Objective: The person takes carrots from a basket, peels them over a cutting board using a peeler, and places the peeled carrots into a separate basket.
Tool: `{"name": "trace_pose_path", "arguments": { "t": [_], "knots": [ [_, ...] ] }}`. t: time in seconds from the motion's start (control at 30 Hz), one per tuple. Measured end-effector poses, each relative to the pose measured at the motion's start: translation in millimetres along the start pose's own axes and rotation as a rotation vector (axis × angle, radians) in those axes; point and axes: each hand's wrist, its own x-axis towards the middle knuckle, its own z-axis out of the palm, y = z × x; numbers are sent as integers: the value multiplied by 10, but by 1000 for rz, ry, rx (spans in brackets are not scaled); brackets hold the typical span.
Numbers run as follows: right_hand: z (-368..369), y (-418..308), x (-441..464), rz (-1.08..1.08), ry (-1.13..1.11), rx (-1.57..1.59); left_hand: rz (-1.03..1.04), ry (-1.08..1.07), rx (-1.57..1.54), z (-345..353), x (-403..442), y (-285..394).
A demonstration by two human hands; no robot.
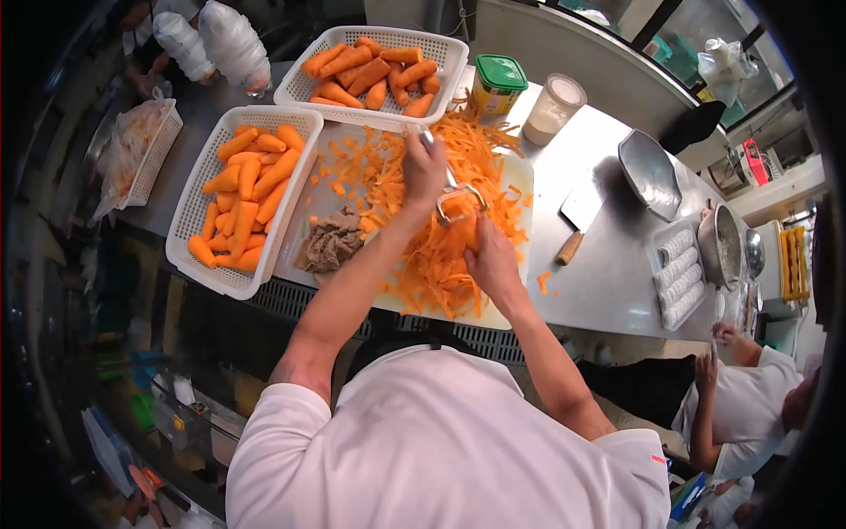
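My left hand (425,169) is closed around the handle of a wide Y-shaped peeler (460,190). Its blade end sits over a carrot (474,233), which my right hand (494,261) grips, partly hiding it. Beneath both hands spreads a heap of orange carrot shavings (441,256) on a pale cutting board (520,189). A crumpled brown cloth (331,242) lies left of the heap, near my left forearm. Smooth orange carrots (247,192) fill a white basket (181,236) at the left. Darker carrots (374,75) lie in another white basket (455,63) behind the shavings.
A green-lidded tub (499,81) and a clear container (553,108) stand at the back. To the right lie a cleaver (577,216), a metal tray (650,175), a tray of white rolls (679,275) and a metal bowl (721,247). A co-worker (740,397) stands at the right.
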Motion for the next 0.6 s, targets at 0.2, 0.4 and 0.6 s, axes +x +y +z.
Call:
{"name": "trace_pose_path", "arguments": {
  "t": [0.2, 0.4, 0.6],
  "knots": [
    [-46, -11, 40, -65, -13, -69, -338, 187, -190, -230, 322, 7],
    [9, -10, 95, -149, 30, -142, -274, 42, -26, -199, 98, 103],
    [-38, -43, 217, -186, 1, -153, -179, 76, 42, -154, 246, -155]
  ]
}}
